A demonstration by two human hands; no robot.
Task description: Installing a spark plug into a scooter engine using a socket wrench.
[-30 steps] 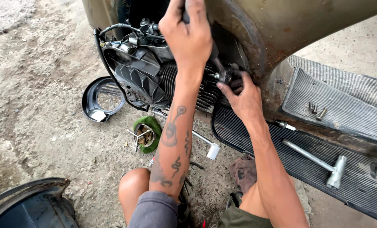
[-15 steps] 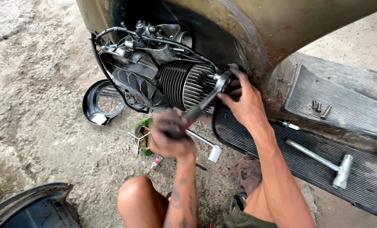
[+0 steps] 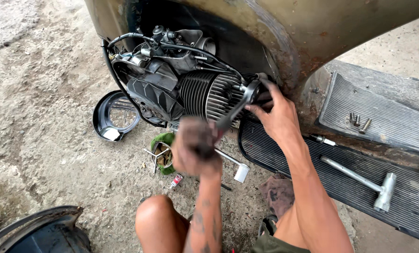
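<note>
A finned engine cylinder point(image 3: 209, 93) sits in the open side of an old scooter body point(image 3: 312, 33). A dark wrench point(image 3: 235, 110) runs from the cylinder's right end down to the left. My left hand point(image 3: 195, 147), blurred by motion, is closed around the wrench's handle end. My right hand point(image 3: 275, 115) rests at the wrench head, fingers pressed on it by the cylinder. My bare knee point(image 3: 160, 215) is below.
A black round cover point(image 3: 115, 117) lies on the sandy ground at left. A green dish of small parts point(image 3: 162, 152) and a white-tipped tool point(image 3: 233, 164) lie under the engine. A T-shaped socket wrench point(image 3: 364, 180) and several bolts point(image 3: 357, 121) rest on the ribbed floorboard point(image 3: 383, 112). A dark fender point(image 3: 36, 232) is at bottom left.
My left hand came down from the top of the engine and took the wrench handle. The view has shifted closer. My right hand stayed at the cylinder's right end.
</note>
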